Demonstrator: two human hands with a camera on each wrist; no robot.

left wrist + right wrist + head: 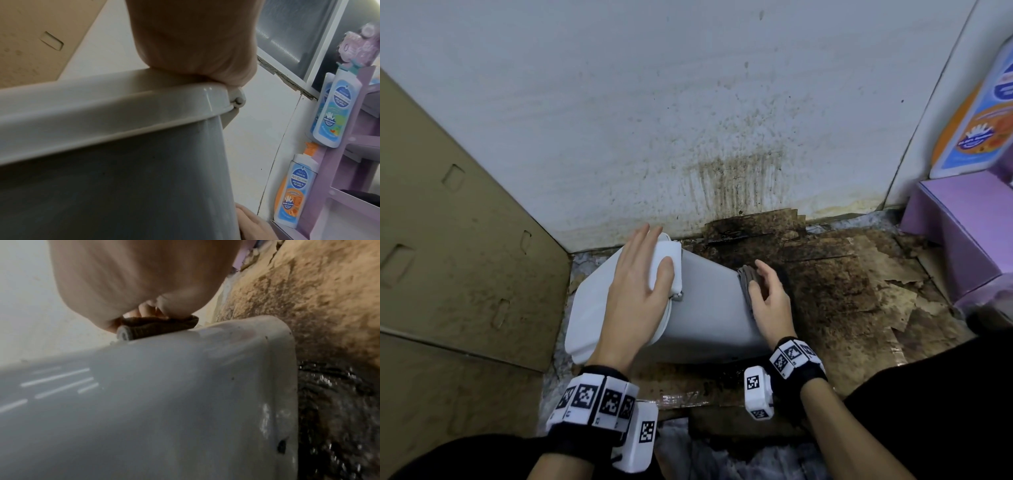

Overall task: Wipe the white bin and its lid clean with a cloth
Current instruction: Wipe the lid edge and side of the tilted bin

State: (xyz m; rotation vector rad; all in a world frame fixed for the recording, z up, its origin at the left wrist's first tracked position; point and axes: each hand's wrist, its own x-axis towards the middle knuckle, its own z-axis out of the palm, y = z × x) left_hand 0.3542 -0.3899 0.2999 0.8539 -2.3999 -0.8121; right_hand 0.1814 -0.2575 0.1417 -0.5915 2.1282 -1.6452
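Note:
The white bin (709, 308) lies tipped on its side on the floor, its lid (592, 308) pointing left toward a cardboard box. My left hand (640, 284) rests flat on the lid with fingers straight; in the left wrist view the palm (195, 40) sits on the lid's rim (102, 105). My right hand (770, 298) holds a folded grey cloth (748, 277) against the bin's bottom end. In the right wrist view the fingers curl over the rolled cloth (158, 328), which lies on the bin's edge (257, 331). Dark specks dot the bin wall (164, 402).
A large cardboard box (448, 240) stands close on the left. The white wall (722, 137) behind is streaked with brown stains. Soiled, wet cardboard (842, 274) covers the floor to the right. A purple rack (962, 233) with soap bottles (976, 120) stands at the far right.

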